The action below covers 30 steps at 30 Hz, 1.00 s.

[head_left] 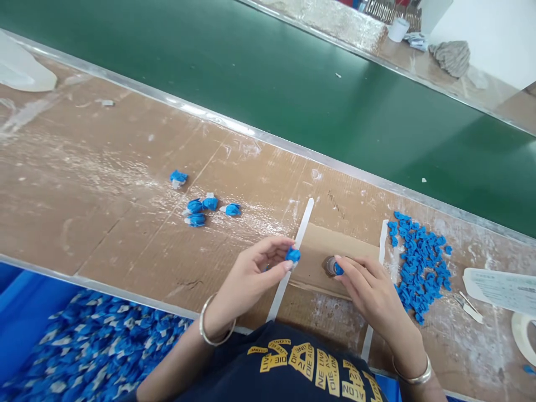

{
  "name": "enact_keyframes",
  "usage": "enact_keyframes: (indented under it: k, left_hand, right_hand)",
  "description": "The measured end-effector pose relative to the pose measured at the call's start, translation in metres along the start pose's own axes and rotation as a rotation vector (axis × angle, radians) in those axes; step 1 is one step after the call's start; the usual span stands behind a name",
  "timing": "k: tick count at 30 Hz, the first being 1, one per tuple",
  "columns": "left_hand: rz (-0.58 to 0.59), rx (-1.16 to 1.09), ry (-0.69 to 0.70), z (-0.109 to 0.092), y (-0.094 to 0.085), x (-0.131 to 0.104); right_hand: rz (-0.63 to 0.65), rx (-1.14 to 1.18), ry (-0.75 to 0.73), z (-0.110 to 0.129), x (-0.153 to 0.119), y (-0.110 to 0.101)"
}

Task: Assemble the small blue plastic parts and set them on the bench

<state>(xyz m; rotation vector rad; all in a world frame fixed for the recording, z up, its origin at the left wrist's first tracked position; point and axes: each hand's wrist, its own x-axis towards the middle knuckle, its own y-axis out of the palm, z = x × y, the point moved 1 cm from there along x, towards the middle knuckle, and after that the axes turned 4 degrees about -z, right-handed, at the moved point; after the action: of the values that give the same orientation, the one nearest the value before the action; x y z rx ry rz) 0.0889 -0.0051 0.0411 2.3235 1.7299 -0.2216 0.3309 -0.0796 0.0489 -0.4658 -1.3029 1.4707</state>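
Note:
Between thumb and fingers, my left hand (262,265) pinches a small blue piece (293,255) above a white tape strip. To its right, my right hand (372,285) is closed on another small blue piece (338,269), held at a round, dark-rimmed hole or cup (330,265) in a cardboard pad (322,245). The fingers partly cover that blue piece, so its exact shape is hidden. Right of this hand lies a pile of small blue pieces (425,265). Several blue pieces with whitish ends (196,219) are on the cardboard surface at the left.
A green conveyor belt (268,95) with a metal edge runs behind the cardboard-covered table (104,184). Below left, a blue-lined bin (25,312) holds many blue-and-white pieces. A tape roll (521,338), a white plastic piece (498,287) and tweezers-like tools (469,308) lie at the right.

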Motion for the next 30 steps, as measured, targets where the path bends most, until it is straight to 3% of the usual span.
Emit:
enact_keyframes:
  k: [7,11,17,24,30]
  left_hand:
    - [0.224,-0.332,-0.178,0.016,0.04,-0.011]
    - [0.334,-0.478,-0.216,0.016,0.05,-0.015]
    - [0.322,-0.445,-0.218,0.013,0.051,-0.015]
    - [0.28,-0.42,-0.226,0.012,0.051,-0.013]
    - [0.185,-0.384,-0.199,0.014,0.047,-0.01]
  right_hand:
    - [-0.34,0.595,0.416,0.023,-0.015,0.003]
    - [-0.452,0.794,0.521,0.037,-0.015,0.012]
    - [-0.455,0.785,0.517,0.041,-0.015,0.016]
    - [-0.434,0.401,0.225,0.046,-0.006,0.009]
    - [-0.26,0.286,0.162,0.047,-0.009,0.014]
